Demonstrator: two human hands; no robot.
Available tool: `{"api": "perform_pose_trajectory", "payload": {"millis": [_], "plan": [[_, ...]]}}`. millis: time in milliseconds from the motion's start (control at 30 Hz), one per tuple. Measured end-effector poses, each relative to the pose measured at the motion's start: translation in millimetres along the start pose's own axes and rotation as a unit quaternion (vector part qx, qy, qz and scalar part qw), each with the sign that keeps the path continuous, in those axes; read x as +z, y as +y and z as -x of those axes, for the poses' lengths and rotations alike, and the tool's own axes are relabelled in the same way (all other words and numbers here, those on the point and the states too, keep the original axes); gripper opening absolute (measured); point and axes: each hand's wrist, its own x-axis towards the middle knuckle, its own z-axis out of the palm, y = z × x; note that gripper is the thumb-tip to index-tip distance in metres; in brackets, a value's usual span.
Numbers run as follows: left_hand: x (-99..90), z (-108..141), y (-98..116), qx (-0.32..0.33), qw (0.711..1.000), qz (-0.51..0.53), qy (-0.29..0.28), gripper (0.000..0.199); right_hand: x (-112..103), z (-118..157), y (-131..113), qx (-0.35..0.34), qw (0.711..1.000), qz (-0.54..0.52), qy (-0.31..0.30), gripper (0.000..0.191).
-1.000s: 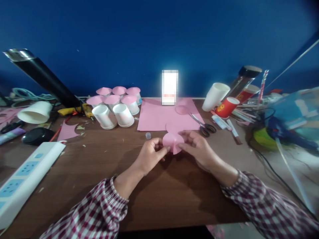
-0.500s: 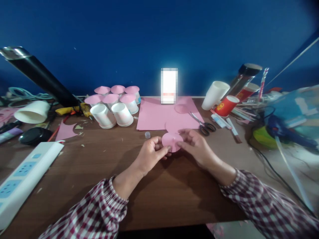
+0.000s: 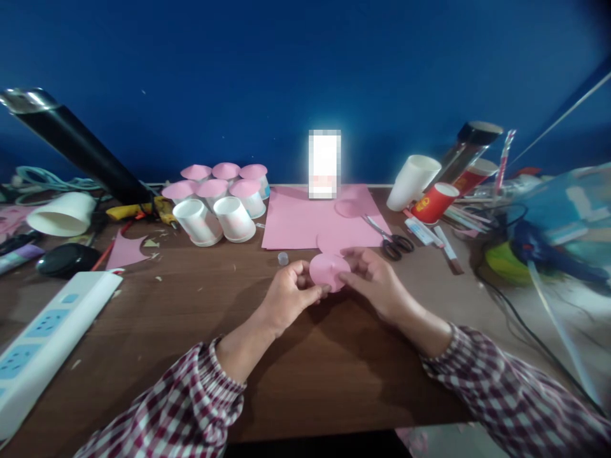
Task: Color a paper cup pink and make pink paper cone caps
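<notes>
**Both hands on pink disc**

Power strip (image 3: 42, 343) far left on desk (image 3: 191, 331). White cups (image 3: 217, 219) at back. L hand (image 3: 289, 296) pinches pink disc (image 3: 328, 271) at its left edge, just above desk, center. R hand (image 3: 375, 283) pinches right edge. Pink sheet (image 3: 305, 222) behind, scissors (image 3: 391, 242) to the right.

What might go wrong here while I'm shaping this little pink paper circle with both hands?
The pink paper circle is pinched only at its edges by the left hand and right hand, so it may crease or slip. The small clear cap close by could get knocked away. The scissors lie near the right hand.
</notes>
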Motion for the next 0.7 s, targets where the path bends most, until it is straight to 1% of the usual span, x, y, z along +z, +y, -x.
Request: {"api": "perform_pose_trajectory", "payload": {"millis": [167, 333, 533, 700], "plan": [[0.7, -0.6, -2.2, 0.013, 1.0, 0.001, 0.01, 0.036, 0.9, 2.3, -3.4, 0.009, 1.0, -0.022, -0.014, 0.046], [2.3, 0.2, -4.4, 0.027, 0.999, 0.005, 0.026, 0.04, 4.7, 4.6, -6.7, 0.044, 0.995, -0.073, -0.057, 0.051], [3.4, 2.1, -2.8, 0.042, 0.999, -0.009, 0.007, 0.044, 6.3, 5.1, -6.8, 0.052, 0.991, -0.1, -0.068, 0.05], [4.9, 6.0, 4.3, 0.048, 0.999, -0.001, -0.004, 0.052, 6.6, 6.2, -7.1, 0.034, 0.993, -0.081, -0.082, 0.05]]}}
